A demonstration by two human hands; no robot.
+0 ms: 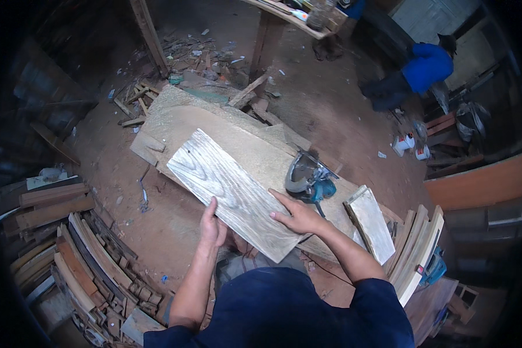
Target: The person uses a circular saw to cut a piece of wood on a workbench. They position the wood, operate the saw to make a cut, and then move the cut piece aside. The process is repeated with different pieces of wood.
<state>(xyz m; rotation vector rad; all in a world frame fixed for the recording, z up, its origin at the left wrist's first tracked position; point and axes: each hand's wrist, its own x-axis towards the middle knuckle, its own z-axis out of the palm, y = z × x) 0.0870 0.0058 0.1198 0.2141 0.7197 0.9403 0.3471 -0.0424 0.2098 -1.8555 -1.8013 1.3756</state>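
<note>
A pale wooden board (229,188) with dark wavy grain slants across the workbench in front of me, its far end up and to the left. My left hand (213,226) grips its near left edge, thumb on top and fingers hidden beneath. On the opposite long edge, my right hand (297,216) holds the board near its close end, thumb lying on the face. Just beyond my right hand, a teal circular saw (311,180) rests on the dusty bench top (214,123). Two or so shorter boards (372,223) lie to its right.
Stacked wood strips (101,249) curve along the left, and long planks (414,246) stand at the right beside another teal power tool (435,267). Scraps (206,61) litter the floor beyond the bench. A person in blue (426,69) bends at the far right near white containers (403,144).
</note>
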